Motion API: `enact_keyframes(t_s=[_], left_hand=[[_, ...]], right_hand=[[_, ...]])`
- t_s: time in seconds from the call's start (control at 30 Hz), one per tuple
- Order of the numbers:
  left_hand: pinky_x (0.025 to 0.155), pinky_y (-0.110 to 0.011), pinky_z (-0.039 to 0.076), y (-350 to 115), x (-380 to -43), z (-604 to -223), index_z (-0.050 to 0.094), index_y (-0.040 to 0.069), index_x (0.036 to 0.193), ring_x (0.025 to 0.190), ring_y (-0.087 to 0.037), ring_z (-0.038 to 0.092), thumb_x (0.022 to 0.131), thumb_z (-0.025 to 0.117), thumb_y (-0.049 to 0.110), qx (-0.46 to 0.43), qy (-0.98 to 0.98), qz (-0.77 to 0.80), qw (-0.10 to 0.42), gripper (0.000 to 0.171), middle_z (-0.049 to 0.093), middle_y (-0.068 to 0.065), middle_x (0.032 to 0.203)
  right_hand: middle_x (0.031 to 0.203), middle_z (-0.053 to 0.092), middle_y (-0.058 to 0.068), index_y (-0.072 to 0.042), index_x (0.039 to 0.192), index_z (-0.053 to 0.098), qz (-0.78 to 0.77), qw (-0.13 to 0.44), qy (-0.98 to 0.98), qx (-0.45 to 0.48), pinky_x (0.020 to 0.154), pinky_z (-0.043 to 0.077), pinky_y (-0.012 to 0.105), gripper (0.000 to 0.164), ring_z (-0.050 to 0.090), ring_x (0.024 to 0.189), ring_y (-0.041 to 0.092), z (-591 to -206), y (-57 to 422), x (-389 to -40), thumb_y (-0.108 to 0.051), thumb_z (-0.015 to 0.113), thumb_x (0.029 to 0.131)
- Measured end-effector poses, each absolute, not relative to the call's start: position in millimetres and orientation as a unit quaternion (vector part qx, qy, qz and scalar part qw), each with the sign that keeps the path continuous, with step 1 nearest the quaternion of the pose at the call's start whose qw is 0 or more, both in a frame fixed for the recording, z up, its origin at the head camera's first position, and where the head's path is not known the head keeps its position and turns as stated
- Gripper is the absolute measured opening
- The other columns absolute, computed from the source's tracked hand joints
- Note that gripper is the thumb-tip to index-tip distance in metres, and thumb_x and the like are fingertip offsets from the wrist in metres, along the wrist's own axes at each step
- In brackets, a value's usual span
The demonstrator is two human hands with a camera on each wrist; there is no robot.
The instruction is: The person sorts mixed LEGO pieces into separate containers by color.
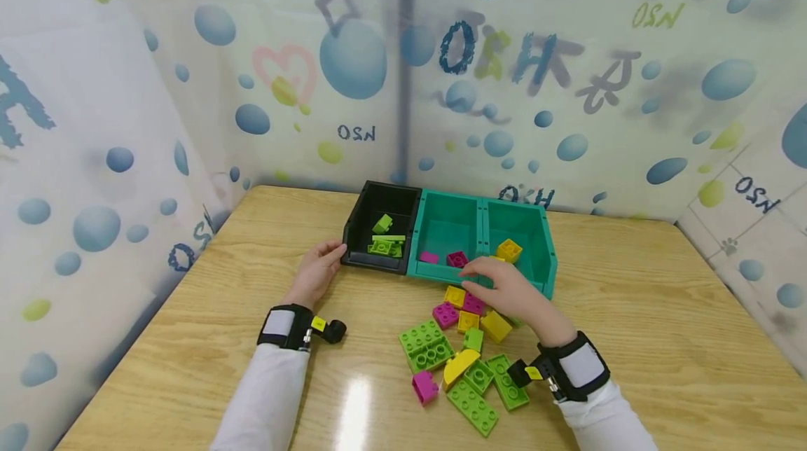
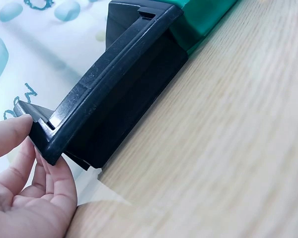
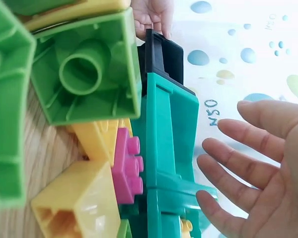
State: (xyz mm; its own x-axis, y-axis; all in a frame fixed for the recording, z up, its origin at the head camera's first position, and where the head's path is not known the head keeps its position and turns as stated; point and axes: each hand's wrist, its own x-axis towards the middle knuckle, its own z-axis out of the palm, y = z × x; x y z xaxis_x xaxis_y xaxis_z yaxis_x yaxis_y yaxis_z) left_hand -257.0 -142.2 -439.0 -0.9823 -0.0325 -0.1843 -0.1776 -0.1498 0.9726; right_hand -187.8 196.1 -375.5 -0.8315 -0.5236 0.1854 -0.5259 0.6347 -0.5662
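Observation:
My left hand (image 1: 315,272) pinches the near left corner of a black bin (image 2: 124,94), thumb on the rim and fingers beneath. That bin holds several green toy bricks (image 1: 381,247). My right hand (image 1: 504,286), fingers spread and holding nothing in the right wrist view, hovers over the front edge of the teal bins. The middle teal bin (image 1: 449,227) has two pink bricks (image 1: 457,259) in it; the right teal bin (image 1: 532,234) has yellow bricks (image 1: 508,251), partly hidden by my right hand. Just below that hand lie pink bricks (image 1: 445,314) and yellow bricks (image 1: 496,326).
More loose bricks spread toward me on the wooden table (image 1: 189,339): a large green brick (image 1: 426,346), a yellow curved brick (image 1: 461,368), a pink brick (image 1: 425,388) and a long green brick (image 1: 473,405). A patterned curtain (image 1: 353,136) stands behind the bins.

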Motion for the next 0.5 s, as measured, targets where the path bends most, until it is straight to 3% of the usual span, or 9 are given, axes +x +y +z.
enact_keyframes(t_s=[0.33,0.5], left_hand=[[0.072,-0.017,0.039,-141.7,-255.3,-436.4,0.052,0.002,0.109,0.082,-0.007,0.044,0.098,0.052,0.013,-0.082,0.655,0.750,0.052,0.015,0.046,0.004,0.094],[0.071,-0.017,0.039,-142.0,-254.2,-435.7,0.053,0.004,0.106,0.080,-0.006,0.044,0.097,0.052,0.012,-0.081,0.646,0.757,0.050,0.011,0.046,0.005,0.093]], right_hand=[[0.105,0.067,0.006,-0.006,0.107,0.066,0.315,0.054,-0.907,0.274,0.083,0.051,0.046,0.017,0.061,0.098,0.026,-381.0,218.3,-176.6,-0.011,0.062,0.091],[0.105,0.066,0.008,-0.005,0.107,0.066,0.312,0.051,-0.915,0.253,0.083,0.051,0.046,0.017,0.061,0.098,0.027,-384.1,228.8,-175.1,-0.010,0.061,0.091]])
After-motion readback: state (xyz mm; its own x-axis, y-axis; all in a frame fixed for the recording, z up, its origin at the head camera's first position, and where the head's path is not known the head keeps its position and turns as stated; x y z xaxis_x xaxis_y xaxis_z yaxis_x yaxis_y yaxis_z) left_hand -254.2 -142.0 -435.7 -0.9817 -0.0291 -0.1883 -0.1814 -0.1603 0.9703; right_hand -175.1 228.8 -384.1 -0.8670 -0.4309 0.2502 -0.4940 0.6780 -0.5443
